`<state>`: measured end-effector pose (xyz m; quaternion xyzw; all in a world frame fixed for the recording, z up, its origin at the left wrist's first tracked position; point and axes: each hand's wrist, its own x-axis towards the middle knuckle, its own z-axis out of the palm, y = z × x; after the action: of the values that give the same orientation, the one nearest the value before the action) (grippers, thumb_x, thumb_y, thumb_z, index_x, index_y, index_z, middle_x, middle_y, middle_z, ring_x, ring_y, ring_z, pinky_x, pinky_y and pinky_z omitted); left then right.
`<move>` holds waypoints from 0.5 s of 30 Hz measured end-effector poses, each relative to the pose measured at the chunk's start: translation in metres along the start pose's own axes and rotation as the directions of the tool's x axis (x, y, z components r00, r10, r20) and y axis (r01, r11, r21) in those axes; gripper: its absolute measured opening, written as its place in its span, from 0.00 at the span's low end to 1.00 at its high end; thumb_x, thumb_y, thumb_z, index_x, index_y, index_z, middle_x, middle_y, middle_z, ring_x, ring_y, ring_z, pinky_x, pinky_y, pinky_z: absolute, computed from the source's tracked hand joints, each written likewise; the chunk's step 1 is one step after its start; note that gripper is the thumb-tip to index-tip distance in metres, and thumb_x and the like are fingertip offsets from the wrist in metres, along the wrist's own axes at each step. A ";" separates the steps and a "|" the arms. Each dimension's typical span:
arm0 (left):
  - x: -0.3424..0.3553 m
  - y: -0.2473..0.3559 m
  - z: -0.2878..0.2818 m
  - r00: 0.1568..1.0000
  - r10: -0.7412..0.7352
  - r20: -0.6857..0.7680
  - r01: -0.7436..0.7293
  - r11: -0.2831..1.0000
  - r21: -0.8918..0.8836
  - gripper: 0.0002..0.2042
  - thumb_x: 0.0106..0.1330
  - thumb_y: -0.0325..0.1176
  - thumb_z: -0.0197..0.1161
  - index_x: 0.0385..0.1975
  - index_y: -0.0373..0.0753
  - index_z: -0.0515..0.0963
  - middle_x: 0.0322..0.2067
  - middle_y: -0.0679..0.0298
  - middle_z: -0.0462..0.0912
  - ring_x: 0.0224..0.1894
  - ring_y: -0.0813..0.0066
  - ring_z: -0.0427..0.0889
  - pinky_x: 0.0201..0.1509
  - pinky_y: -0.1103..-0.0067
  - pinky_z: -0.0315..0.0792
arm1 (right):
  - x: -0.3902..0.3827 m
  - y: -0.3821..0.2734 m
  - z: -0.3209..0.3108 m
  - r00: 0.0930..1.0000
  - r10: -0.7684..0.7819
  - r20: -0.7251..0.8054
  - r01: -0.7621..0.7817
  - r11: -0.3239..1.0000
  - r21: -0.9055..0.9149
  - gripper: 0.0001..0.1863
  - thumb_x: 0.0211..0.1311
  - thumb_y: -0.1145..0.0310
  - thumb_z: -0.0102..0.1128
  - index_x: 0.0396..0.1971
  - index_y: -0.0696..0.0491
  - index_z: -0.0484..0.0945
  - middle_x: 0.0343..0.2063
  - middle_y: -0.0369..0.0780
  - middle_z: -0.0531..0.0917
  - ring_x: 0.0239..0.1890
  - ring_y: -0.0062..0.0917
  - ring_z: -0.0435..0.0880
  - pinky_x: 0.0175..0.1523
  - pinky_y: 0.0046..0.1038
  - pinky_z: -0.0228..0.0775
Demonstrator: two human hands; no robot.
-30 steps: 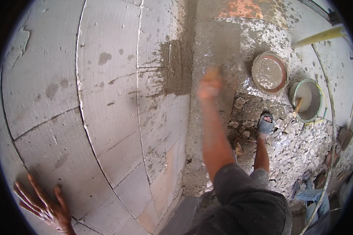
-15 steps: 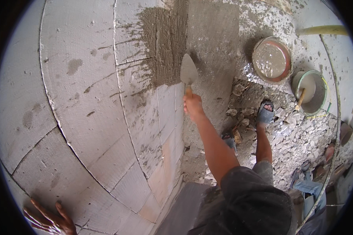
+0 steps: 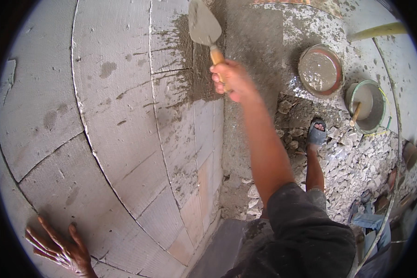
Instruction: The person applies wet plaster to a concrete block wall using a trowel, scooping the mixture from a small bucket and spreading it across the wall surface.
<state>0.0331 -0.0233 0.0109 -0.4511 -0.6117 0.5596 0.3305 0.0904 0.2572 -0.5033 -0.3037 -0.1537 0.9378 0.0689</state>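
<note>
My right hand [image 3: 232, 79] grips the wooden handle of a trowel [image 3: 204, 24], its pointed metal blade raised toward the top of the view. Behind the blade lies a patch of wet grey mortar [image 3: 205, 76] on the wall, with splatters trailing left from it. The wall [image 3: 120, 153] is built of large pale blocks with joints between them. At lower left my left hand [image 3: 62, 250] rests against the blocks, fingers spread and holding nothing. The right hand is slightly blurred.
A round tub of wet mortar [image 3: 320, 72] stands on the floor at right. Beside it is a bucket [image 3: 368, 106] with a wooden handle sticking out. Broken rubble [image 3: 347, 171] covers the ground around my sandalled foot [image 3: 316, 132]. A hose [image 3: 394, 171] runs down the right side.
My right hand and the trowel have moved up along the mortar patch. The left hand stays on the wall; the view has shifted a little.
</note>
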 end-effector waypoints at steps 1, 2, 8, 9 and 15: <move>-0.003 -0.001 -0.001 1.000 -0.003 0.018 0.003 1.000 -0.008 0.39 0.73 0.70 0.44 0.79 0.57 0.54 0.79 0.55 0.50 0.82 0.51 0.43 0.76 0.39 0.43 | -0.020 -0.016 0.001 0.997 -0.069 0.036 0.071 0.997 -0.037 0.08 0.63 0.72 0.64 0.38 0.56 0.75 0.21 0.31 0.73 0.17 0.15 0.68 0.20 0.22 0.61; -0.003 -0.001 -0.002 1.000 -0.010 0.019 0.010 1.000 -0.014 0.39 0.73 0.69 0.44 0.79 0.57 0.54 0.79 0.55 0.50 0.82 0.51 0.43 0.76 0.39 0.43 | -0.047 -0.036 -0.002 0.987 -0.147 0.071 0.152 0.986 -0.072 0.10 0.62 0.72 0.65 0.40 0.57 0.75 0.21 0.31 0.73 0.17 0.14 0.68 0.20 0.21 0.62; -0.006 -0.003 -0.006 0.999 -0.028 0.025 0.029 0.999 -0.018 0.39 0.73 0.68 0.45 0.80 0.57 0.52 0.79 0.55 0.47 0.82 0.51 0.41 0.77 0.38 0.42 | -0.180 -0.077 -0.055 0.454 -0.829 -0.327 0.601 0.556 -0.574 0.14 0.65 0.73 0.66 0.46 0.59 0.74 0.25 0.36 0.80 0.21 0.17 0.79 0.26 0.18 0.72; -0.006 -0.003 -0.008 0.999 -0.028 0.023 0.029 0.999 -0.014 0.39 0.73 0.68 0.45 0.80 0.57 0.52 0.79 0.55 0.47 0.82 0.51 0.41 0.77 0.38 0.42 | -0.190 -0.071 -0.058 0.453 -0.829 -0.328 0.604 0.556 -0.571 0.14 0.65 0.73 0.66 0.46 0.59 0.74 0.25 0.36 0.80 0.21 0.17 0.79 0.26 0.18 0.72; -0.007 -0.002 -0.010 0.999 -0.025 0.037 0.025 1.000 -0.006 0.39 0.73 0.68 0.46 0.80 0.56 0.53 0.79 0.52 0.46 0.82 0.47 0.38 0.76 0.37 0.41 | -0.116 0.045 -0.025 0.101 -0.713 -0.693 0.344 0.679 -0.649 0.09 0.68 0.75 0.63 0.43 0.56 0.73 0.27 0.38 0.82 0.24 0.19 0.80 0.26 0.22 0.71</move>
<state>0.0446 -0.0260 0.0150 -0.4340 -0.6250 0.5618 0.3247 0.1974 0.1951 -0.4738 -0.7020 -0.3375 0.4574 0.4290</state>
